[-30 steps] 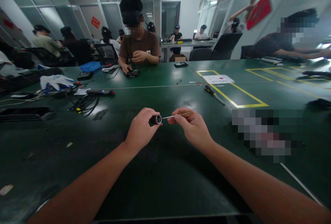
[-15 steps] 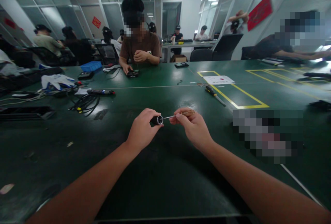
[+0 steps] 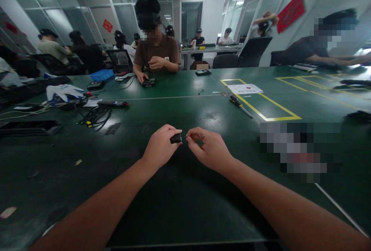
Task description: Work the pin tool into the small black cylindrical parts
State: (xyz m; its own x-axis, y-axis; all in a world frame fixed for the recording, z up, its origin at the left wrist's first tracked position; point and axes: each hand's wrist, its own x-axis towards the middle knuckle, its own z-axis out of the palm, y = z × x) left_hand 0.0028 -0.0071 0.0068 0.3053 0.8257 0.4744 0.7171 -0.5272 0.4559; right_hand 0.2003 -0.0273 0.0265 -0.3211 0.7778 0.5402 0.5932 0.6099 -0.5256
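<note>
Between the thumb and fingers of my left hand (image 3: pixel 160 145) is a short black cylinder (image 3: pixel 175 139), lying sideways with its pale-rimmed end toward the right. My right hand (image 3: pixel 213 146) is closed around a screwdriver with a translucent amber handle (image 3: pixel 198 136). Its tip points at the cylinder's end; the shaft is mostly hidden, and I cannot tell whether the tip is inside. Both hands are held over the green table (image 3: pixel 185 204), their fingertips a small gap apart.
A black-and-yellow screwdriver (image 3: pixel 241 106) lies ahead to the right, beside yellow tape (image 3: pixel 282 119) and a paper sheet (image 3: pixel 245 89). To the left are coiled black cable (image 3: pixel 94 117), white-blue gloves (image 3: pixel 64 92) and a black tray (image 3: pixel 29 128). Across the table, a person (image 3: pixel 156 50) handles a black device.
My right hand has moved left, closer to the cylinder, and the screwdriver shaft that showed before is now mostly hidden. The cylinder has turned so its open end no longer faces me.
</note>
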